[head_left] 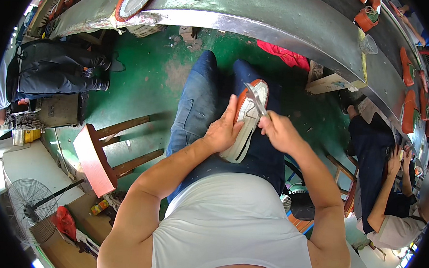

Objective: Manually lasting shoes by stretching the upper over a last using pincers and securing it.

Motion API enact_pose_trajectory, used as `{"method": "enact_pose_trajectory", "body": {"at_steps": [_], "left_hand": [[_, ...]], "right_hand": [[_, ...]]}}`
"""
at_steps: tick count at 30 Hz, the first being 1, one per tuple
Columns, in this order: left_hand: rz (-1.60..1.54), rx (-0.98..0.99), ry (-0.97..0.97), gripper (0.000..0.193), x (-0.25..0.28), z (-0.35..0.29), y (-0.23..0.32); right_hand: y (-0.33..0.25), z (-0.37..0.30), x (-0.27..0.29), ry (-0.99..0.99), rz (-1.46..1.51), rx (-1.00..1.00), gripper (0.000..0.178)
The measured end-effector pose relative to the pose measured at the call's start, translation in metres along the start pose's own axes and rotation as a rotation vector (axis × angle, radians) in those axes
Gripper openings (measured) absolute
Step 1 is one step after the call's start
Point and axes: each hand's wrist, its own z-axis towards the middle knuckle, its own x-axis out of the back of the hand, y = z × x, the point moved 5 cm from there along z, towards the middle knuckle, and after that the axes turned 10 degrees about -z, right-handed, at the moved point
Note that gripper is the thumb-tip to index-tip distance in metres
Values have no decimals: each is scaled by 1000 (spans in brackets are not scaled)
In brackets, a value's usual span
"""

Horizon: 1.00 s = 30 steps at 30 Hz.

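An orange-red shoe with a whitish underside lies sole up along my right thigh, its toe pointing away from me. My left hand grips its left side, fingers along the edge and thumb across the white part. My right hand is closed round a shiny metal hand tool. The tool's curved head lies over the toe end of the shoe; its exact kind is hard to make out, and its handle is hidden in my fist.
A long metal bench curves across the far side, with a similar shoe on it. More orange shoes line its right part. A wooden stool and a fan stand left. A co-worker sits right; another person stands left.
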Motion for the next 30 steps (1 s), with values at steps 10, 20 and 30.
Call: {"method": "enact_pose_trajectory", "body": {"at_steps": [10,20,30], "left_hand": [[-573,302,-485,101,3,-41,-16],[-756,431,-154,56,11,51,-13],[-1828,69,-373,113,68,8,48]], "right_hand": [[-11,-42,-21,15,-293,109,36],[32,-60,-49,-17,202,-118,41],[51,-23,-38,-53,1442,-265,59]]}}
